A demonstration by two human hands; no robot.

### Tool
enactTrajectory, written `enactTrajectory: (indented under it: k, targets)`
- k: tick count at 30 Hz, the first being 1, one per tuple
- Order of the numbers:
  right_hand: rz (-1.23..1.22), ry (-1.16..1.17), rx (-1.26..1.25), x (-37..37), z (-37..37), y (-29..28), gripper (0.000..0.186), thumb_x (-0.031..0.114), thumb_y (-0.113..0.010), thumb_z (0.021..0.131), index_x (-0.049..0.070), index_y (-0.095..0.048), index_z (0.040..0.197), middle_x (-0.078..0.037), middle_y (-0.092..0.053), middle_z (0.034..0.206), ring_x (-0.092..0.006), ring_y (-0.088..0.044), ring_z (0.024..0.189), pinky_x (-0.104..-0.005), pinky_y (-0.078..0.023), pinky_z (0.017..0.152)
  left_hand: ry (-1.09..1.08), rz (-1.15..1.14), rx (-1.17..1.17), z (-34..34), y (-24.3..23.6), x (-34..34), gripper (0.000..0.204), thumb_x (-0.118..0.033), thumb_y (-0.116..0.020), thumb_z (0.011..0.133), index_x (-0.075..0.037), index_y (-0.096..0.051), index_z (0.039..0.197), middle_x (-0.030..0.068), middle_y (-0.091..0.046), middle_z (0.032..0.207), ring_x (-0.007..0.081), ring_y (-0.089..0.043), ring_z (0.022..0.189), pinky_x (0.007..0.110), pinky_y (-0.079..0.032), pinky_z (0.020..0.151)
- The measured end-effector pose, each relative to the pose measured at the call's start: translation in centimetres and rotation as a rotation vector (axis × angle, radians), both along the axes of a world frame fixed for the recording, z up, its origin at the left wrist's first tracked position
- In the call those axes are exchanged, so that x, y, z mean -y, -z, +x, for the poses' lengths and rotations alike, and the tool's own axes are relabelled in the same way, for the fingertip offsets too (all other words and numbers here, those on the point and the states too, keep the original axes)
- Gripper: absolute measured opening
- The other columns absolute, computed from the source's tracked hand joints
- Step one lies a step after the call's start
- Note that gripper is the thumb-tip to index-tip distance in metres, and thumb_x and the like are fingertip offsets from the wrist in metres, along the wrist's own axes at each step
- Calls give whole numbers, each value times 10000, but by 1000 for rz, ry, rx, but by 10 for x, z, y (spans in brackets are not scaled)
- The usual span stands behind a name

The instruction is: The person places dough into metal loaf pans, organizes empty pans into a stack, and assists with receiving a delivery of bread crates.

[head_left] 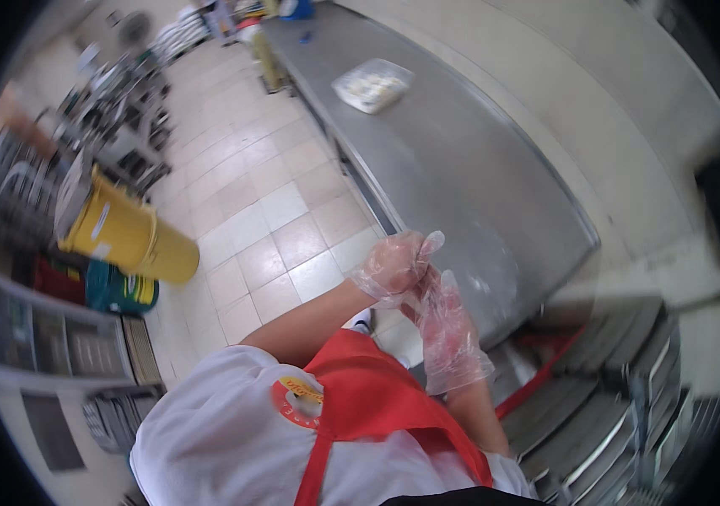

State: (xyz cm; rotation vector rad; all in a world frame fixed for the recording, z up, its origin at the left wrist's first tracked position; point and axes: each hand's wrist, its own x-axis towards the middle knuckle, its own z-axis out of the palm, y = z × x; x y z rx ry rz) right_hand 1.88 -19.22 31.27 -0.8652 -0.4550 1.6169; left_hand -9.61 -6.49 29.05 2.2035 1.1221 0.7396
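My left hand (pixel 392 266), fingers curled, meets my right hand (pixel 440 316) mid-frame, both in clear plastic gloves (pixel 454 358); can't tell if either grips film. Red apron (pixel 368 388) below; steel table (pixel 461 169) upper right, clear container (pixel 374 84) on it; yellow bin (pixel 140 236) left.

I record a long grey metal table (pixel 469 160) with a smooth top. Toward its far end sits a clear rectangular plastic container (pixel 374 85) of whitish contents, blurred on my feed. Beyond it I note a small blue object (pixel 305 38), kind indeterminable. The beige-and-white square-tiled floor (pixel 257 257) bears a large round yellow bin (pixel 136 232).
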Motion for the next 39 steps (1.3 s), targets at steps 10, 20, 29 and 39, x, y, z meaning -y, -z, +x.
enactTrajectory:
  k: [10, 20, 29, 39]
  targets:
    - [110, -346, 224, -100, -103, 95, 636, 401, -368, 1095, 32, -236, 1596, -86, -293, 1642, -250, -320, 1486, -386, -264, 1206, -589, 14, 230, -160, 104, -149, 525, -363, -365, 1085, 7, -663, 861, 267, -673, 819, 493, -639, 755, 572, -520, 708]
    - [454, -78, 570, -331, -218, 66, 585, 281, -320, 1092, 123, -146, 1628, -74, -216, 1675, -304, -310, 1497, -458, -290, 1192, -713, -921, 1485, -353, 164, -325, 1135, -873, -362, 865, -70, -102, 1622, 140, -131, 1687, 347, -153, 1539, 526, -49, 1245]
    - [647, -778, 1402, -426, -307, 69, 484, 274, -599, 984, -4, -552, 1377, -245, -619, 1308, -370, -605, 1208, -417, -455, 1040, -326, -1190, 1248, -337, 127, -403, 444, -260, -627, 955, -66, -550, 1347, 89, -655, 1139, 186, -650, 954, 307, -552, 844]
    - [369, 163, 793, -683, -216, 90, 515, 500, -597, 999, 24, -655, 1186, -104, -695, 1079, -193, -632, 961, -310, -495, 888, 263, -1096, 844, -295, 8, -517, 973, -400, -775, 805, -196, -274, 1613, 74, -375, 1579, 242, -358, 1450, 391, -288, 1188]
